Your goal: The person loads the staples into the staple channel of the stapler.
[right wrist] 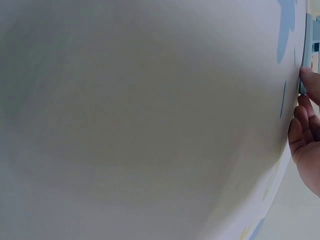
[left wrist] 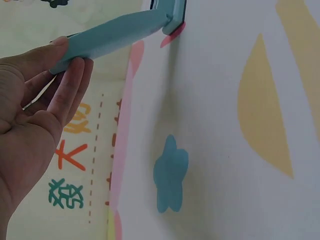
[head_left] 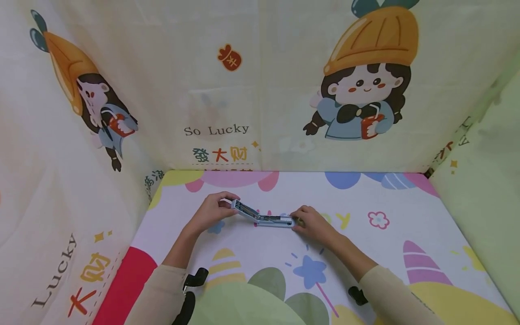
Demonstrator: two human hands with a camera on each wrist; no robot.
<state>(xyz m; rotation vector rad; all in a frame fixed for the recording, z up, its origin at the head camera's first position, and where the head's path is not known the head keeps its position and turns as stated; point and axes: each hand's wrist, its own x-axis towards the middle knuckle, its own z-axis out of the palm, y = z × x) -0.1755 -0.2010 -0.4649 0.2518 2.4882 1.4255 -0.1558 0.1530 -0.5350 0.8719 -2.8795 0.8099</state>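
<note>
A light blue stapler point(head_left: 276, 220) lies folded wide open at its hinge over the table, its dark inner rail showing. The tilted left part rises from the hinge toward my left hand point(head_left: 214, 211). Thumb and fingers of that hand pinch the raised end; in the left wrist view the stapler's smooth tapered arm point(left wrist: 112, 37) slopes down to the hinge. At the other end my right hand point(head_left: 314, 224) grips the low, flat part between thumb and fingers. Only a sliver of the stapler point(right wrist: 307, 45) and part of the right hand point(right wrist: 307, 130) show in the right wrist view.
A white table cover point(head_left: 349, 243) with colourful printed shapes lies under both hands. Cream cloth walls point(head_left: 284, 90) with cartoon prints and lettering enclose the table at the back, left and right. Dark straps point(head_left: 197, 277) sit at the wrists by the beige sleeves.
</note>
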